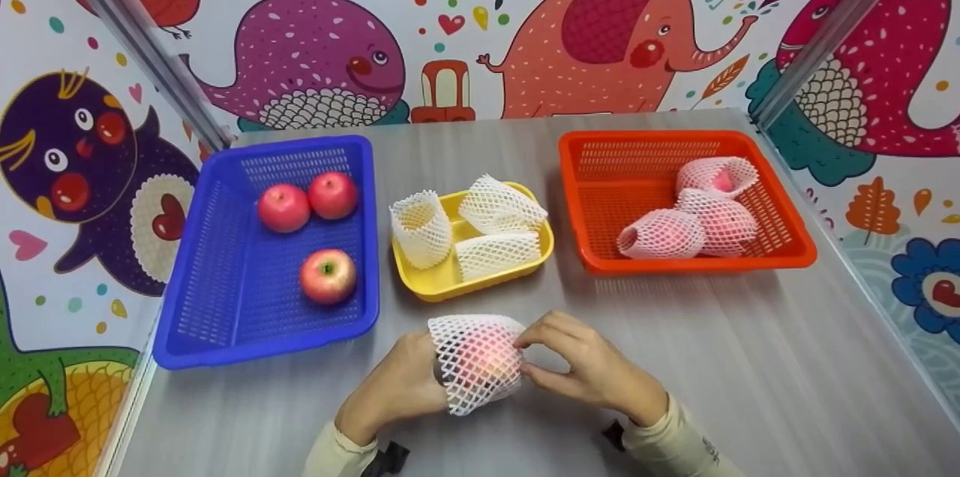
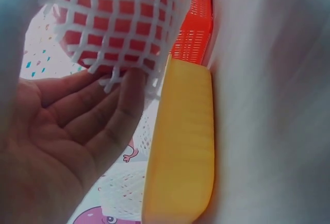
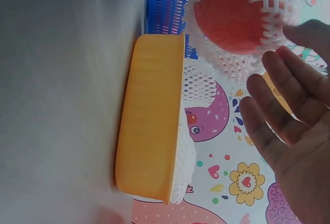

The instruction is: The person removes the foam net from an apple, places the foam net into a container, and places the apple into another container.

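Note:
An apple (image 1: 490, 358) sits inside a white foam net sleeve (image 1: 459, 396) above the front middle of the table. My left hand (image 1: 405, 381) holds the apple from the left, its fingers partly hidden by the sleeve. In the left wrist view, the fingers of that hand (image 2: 77, 123) reach beneath the netted apple (image 2: 121, 26). From the right, my right hand (image 1: 585, 361) pinches the sleeve's edge between thumb and forefinger. The right wrist view shows bare red apple skin (image 3: 229, 20) at the sleeve's opening, with the right hand's other fingers spread beside it.
A blue basket (image 1: 262, 348) at left holds three bare apples. The yellow tray (image 1: 480, 284) in the middle carries three white foam sleeves. At right, an orange-red basket (image 1: 600, 199) contains three netted apples. Patterned panels (image 1: 465, 19) stand behind and at the sides.

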`<action>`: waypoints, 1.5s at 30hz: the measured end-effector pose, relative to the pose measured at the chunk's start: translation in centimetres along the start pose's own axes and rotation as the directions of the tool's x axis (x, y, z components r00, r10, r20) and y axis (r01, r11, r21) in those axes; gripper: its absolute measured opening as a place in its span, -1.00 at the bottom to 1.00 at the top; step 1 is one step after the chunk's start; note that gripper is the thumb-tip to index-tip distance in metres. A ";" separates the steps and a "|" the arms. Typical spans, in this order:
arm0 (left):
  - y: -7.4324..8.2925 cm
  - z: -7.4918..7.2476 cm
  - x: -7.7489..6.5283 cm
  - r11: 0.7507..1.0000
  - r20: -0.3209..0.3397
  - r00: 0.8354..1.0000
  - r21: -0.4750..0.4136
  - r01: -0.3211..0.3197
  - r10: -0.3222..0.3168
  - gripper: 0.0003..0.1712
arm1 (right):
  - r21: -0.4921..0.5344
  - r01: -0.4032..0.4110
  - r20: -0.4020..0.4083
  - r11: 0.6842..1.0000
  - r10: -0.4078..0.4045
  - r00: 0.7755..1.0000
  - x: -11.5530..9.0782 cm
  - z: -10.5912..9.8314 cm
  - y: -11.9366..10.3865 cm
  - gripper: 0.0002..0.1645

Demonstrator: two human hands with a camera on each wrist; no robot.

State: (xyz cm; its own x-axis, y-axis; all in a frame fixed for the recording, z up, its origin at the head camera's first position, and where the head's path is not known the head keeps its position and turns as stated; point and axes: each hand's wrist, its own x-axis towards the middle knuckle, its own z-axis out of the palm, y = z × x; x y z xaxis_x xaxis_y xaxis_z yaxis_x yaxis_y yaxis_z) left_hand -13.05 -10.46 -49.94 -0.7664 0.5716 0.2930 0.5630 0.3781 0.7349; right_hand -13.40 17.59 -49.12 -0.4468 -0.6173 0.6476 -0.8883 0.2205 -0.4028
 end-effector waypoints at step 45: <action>-0.7 -2.6 -3.1 0.990 -0.090 0.989 -0.079 0.113 -0.120 -0.31 | -0.278 -0.160 -0.055 0.947 0.151 0.987 -2.4 -4.2 1.4 -0.74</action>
State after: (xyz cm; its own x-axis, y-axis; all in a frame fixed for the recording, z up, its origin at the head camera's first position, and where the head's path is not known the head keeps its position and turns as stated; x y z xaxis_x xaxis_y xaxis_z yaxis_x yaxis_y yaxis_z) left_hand -11.91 -14.39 -49.72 -0.8532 0.4541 0.2565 0.4464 0.3817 0.8093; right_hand -14.05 22.58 -48.49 -0.5806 -0.5347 0.6140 -0.7993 0.5177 -0.3050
